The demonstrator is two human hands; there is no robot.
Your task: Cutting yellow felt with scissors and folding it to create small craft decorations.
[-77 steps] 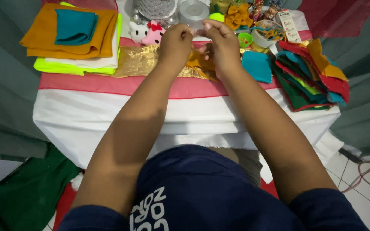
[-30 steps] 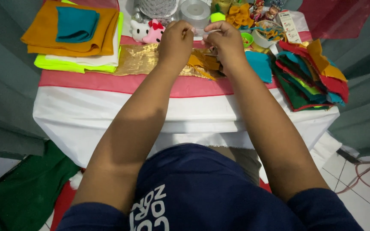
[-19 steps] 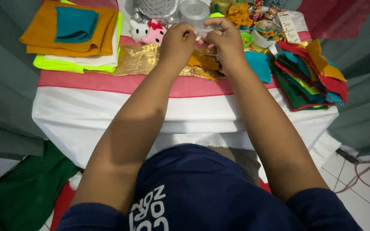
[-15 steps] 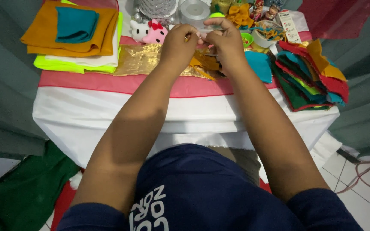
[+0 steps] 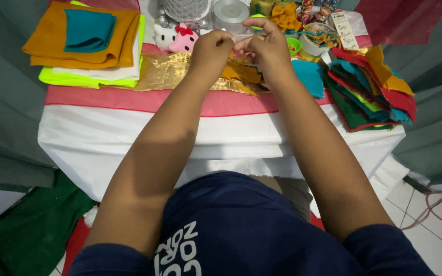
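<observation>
We find the left hand (image 5: 212, 49) and right hand (image 5: 262, 45) raised together over the far middle of the table (image 5: 129, 133), fingertips pinched narrow around something too small to identify; possibly a thread or pin. Compared with the views of a second ago, both hands sit at nearly the same spot, with only slight finger shifts, so we judge fine work continues. Below them lie orange felt pieces (image 5: 241, 74) on gold fabric (image 5: 164, 74). Beside the right hand lies a teal felt piece (image 5: 309, 76), then a stack of mixed felt (image 5: 369, 87).

Two hands (image 5: 212, 50) (image 5: 262, 47) — one plush toy (image 5: 176, 38) — two felt stacks (image 5: 85, 43) (image 5: 372, 87)
</observation>
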